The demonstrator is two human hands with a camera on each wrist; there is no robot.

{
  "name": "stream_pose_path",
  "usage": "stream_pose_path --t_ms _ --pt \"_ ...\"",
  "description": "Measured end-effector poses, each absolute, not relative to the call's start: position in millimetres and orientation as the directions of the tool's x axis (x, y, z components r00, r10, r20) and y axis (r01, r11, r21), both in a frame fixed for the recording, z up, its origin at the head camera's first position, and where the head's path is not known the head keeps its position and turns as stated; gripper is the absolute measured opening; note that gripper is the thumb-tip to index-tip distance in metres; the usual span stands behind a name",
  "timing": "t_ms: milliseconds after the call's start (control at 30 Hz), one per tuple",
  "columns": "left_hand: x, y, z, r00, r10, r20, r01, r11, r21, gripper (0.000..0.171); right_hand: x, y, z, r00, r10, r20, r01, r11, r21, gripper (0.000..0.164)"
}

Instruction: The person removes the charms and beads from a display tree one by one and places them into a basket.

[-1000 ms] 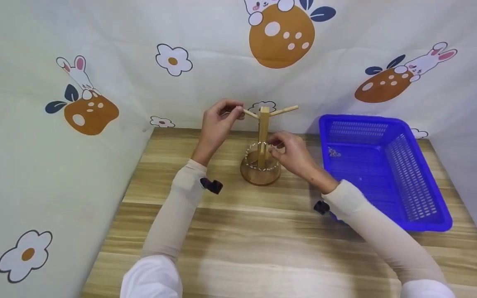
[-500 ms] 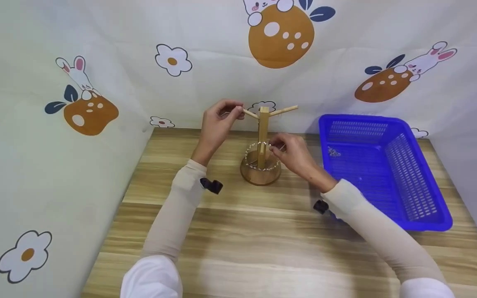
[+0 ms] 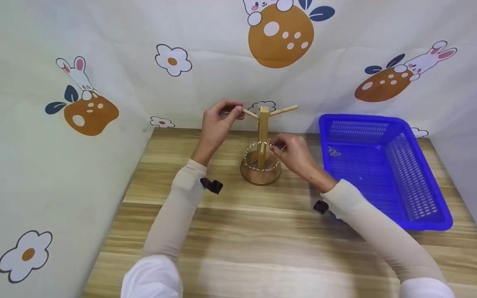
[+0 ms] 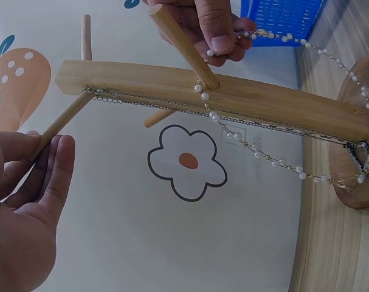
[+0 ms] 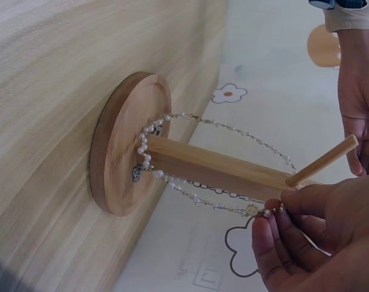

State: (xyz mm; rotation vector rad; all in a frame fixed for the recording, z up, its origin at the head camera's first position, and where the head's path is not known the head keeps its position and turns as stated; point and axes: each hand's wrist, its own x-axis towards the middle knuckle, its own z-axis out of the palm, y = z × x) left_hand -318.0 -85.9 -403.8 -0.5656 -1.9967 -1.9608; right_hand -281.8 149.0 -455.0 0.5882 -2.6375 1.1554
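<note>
A wooden jewellery stand (image 3: pixel 264 130) rises upright from a round base (image 3: pixel 260 177). My left hand (image 3: pixel 218 124) pinches the end of its upper left peg (image 4: pixel 65 121). Lower down, my right hand (image 3: pixel 296 154) pinches a pearl necklace (image 4: pixel 257 153) between thumb and fingers. The beads form a wide loop around the post, sagging towards the base. Near the lower front peg (image 4: pixel 184 48) the strand passes close by; whether it rests on that peg, I cannot tell. A dark chain necklace (image 4: pixel 172 104) hangs from the peg in my left hand, along the post.
To the right of the stand is a blue plastic basket (image 3: pixel 429 225), with a small heap of chain (image 3: pixel 334 152) at its left side. A patterned cloth wall (image 3: pixel 218 62) stands close behind the stand. The wooden table (image 3: pixel 238 248) extends in front.
My right hand has shifted very slightly, with the pearl necklace still pinched. The left hand stays on the peg.
</note>
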Motion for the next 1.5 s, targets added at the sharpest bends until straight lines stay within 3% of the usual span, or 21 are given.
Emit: stream_pose_path --t_ms 967,1500 --pt "-316.9 -86.0 -402.9 -0.888 0.061 0.456 0.457 0.01 0.889 0.015 -275.1 151.0 -441.7 -0.916 -0.261 0.304 -0.401 0.603 -0.69 0.009" --pt "-316.8 -86.1 -402.5 -0.894 0.067 0.443 0.444 0.012 0.896 0.019 -263.8 153.2 -429.2 -0.884 -0.305 0.354 -0.467 0.596 -0.653 0.007"
